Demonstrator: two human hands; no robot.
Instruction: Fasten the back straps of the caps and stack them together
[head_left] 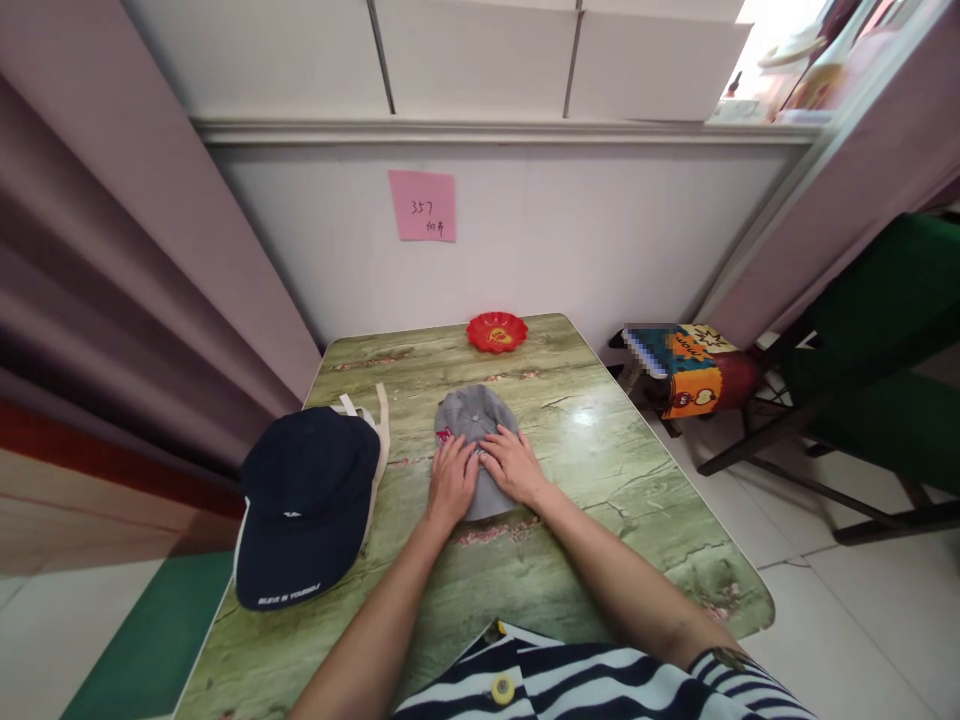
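A grey baseball cap (474, 408) lies on the table in front of me, crown up, its brim pointing toward me. A small pink-red patch shows on the left of its crown. Flat on the cap's left side rests my left hand (452, 482), fingers stretched out and open. My right hand (514, 468) lies open on the cap's right side, fingertips near the middle of the crown. Neither hand grips it. At the left of the table sits a larger navy cap (307, 500) with white lettering on its brim and pale straps behind.
The green marble-patterned table (630, 520) carries a red scalloped dish (497, 333) at its far edge. A pink note (424, 206) is stuck on the white wall behind. Right of the table stand a cloth-covered stool (694, 385) and a dark green chair (877, 340). Curtains hang at both sides.
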